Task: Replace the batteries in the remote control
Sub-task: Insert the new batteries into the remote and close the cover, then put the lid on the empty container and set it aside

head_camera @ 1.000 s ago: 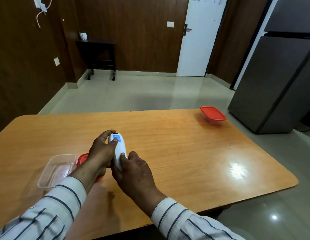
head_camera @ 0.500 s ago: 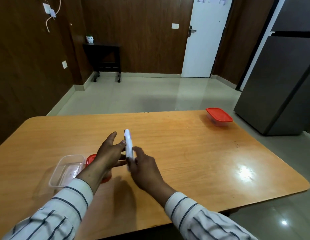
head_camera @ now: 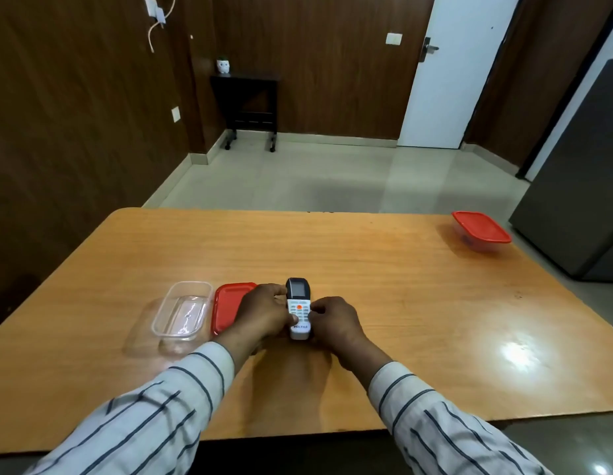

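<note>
A white remote control [head_camera: 299,308] with a dark screen and an orange button lies face up on the wooden table [head_camera: 366,269], near its front middle. My left hand [head_camera: 262,313] grips its left side, thumb on the keypad. My right hand [head_camera: 334,320] holds its right side with the fingertips. No batteries are visible. The back of the remote is hidden.
An open clear plastic box [head_camera: 181,311] stands left of my hands, with its red lid [head_camera: 227,305] lying beside it, partly under my left hand. A closed red-lidded box [head_camera: 480,229] sits at the table's far right corner. A grey fridge [head_camera: 579,186] stands to the right.
The remote was held on its edge above the table between both hands. It has been turned buttons up and lowered onto the table, with both hands still on it.
</note>
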